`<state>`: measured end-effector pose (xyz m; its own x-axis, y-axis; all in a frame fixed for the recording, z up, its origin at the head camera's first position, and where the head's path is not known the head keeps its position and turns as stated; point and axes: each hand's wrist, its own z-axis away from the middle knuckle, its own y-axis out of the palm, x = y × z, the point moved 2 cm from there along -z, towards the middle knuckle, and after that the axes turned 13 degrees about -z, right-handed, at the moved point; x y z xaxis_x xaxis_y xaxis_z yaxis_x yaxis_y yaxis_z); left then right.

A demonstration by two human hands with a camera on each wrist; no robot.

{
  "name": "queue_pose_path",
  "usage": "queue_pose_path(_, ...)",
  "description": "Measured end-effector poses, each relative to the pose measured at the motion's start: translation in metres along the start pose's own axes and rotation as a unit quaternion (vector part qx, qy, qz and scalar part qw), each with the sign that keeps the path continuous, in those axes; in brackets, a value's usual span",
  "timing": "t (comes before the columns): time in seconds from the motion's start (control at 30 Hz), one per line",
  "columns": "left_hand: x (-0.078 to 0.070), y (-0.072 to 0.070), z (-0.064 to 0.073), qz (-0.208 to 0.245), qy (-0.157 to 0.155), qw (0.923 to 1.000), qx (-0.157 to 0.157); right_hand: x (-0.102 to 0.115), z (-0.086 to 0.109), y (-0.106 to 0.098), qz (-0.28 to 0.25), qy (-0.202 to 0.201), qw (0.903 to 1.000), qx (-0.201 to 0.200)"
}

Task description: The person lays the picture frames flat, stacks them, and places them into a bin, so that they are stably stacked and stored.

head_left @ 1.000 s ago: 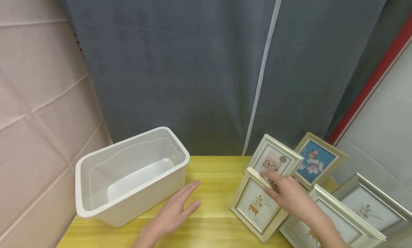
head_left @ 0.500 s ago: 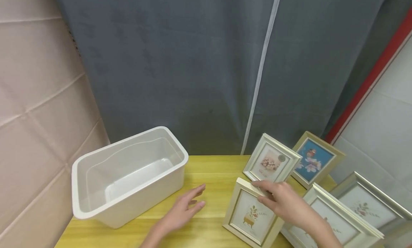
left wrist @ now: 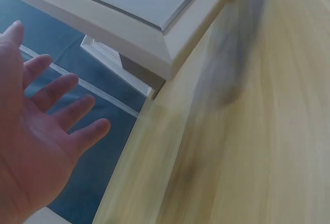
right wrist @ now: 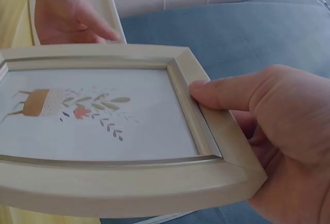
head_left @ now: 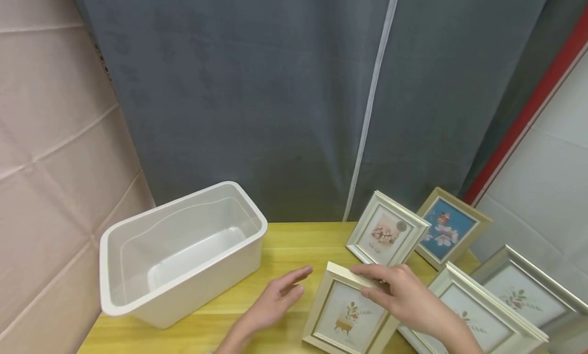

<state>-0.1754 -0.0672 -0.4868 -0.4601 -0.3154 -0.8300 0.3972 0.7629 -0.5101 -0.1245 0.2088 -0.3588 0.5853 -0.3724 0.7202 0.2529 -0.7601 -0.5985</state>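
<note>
My right hand [head_left: 404, 298] pinches the top edge of a cream picture frame [head_left: 321, 303], thumb on the front and fingers behind. Its picture shows a plant in an orange-brown pot on legs. The right wrist view shows the thumb [right wrist: 221, 94] pressing the frame's border. Just left of that frame is my left hand [head_left: 275, 300], fingers extended, apart from it. In the left wrist view the left palm [left wrist: 41, 152] faces the frame [left wrist: 103, 20] with nothing in it.
A white plastic bin [head_left: 184, 272] stands at the left of the wooden table [head_left: 294, 241]. Behind the held frame are a pink-blossom frame [head_left: 388, 231] and a blue flower frame [head_left: 450, 229]. At right stand a cream frame [head_left: 478, 313] and a silver frame [head_left: 523, 287].
The right hand has brought the potted-plant frame left and toward me, away from the other frames. The left hand has moved right, closer to it.
</note>
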Motion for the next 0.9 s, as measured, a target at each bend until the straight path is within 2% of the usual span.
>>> queue_pose_path(0.1, -0.005, 0.001, -0.002, -0.006, 0.033, 0.9994, -0.002, 0.001, 0.001, -0.001, -0.015, -0.012, 0.9998, -0.005)
queue_pose_path(0.23, -0.013, 0.004, -0.004, -0.002, 0.096, 0.9952, -0.017, 0.001, 0.002, -0.001, -0.041, -0.022, 0.9988, -0.013)
queue_pose_path(0.43, -0.019, 0.01, -0.007, 0.087, 0.158, 0.9836, -0.014, 0.001, 0.006, -0.002, -0.093, -0.022, 0.9948, -0.036)
queue_pose_path(0.57, -0.02, 0.009, -0.006, 0.109, 0.171, 0.979, -0.01, 0.0, 0.007, -0.003, -0.085, -0.011, 0.9943, -0.064)
queue_pose_path(0.77, -0.022, 0.004, -0.001, 0.104, 0.181, 0.9773, -0.033, -0.004, 0.008, -0.003, -0.107, -0.022, 0.9904, -0.084)
queue_pose_path(0.9, -0.026, 0.0, 0.003, 0.067, 0.193, 0.9768, -0.063, -0.008, 0.01, -0.005, -0.127, -0.008, 0.9861, -0.107)
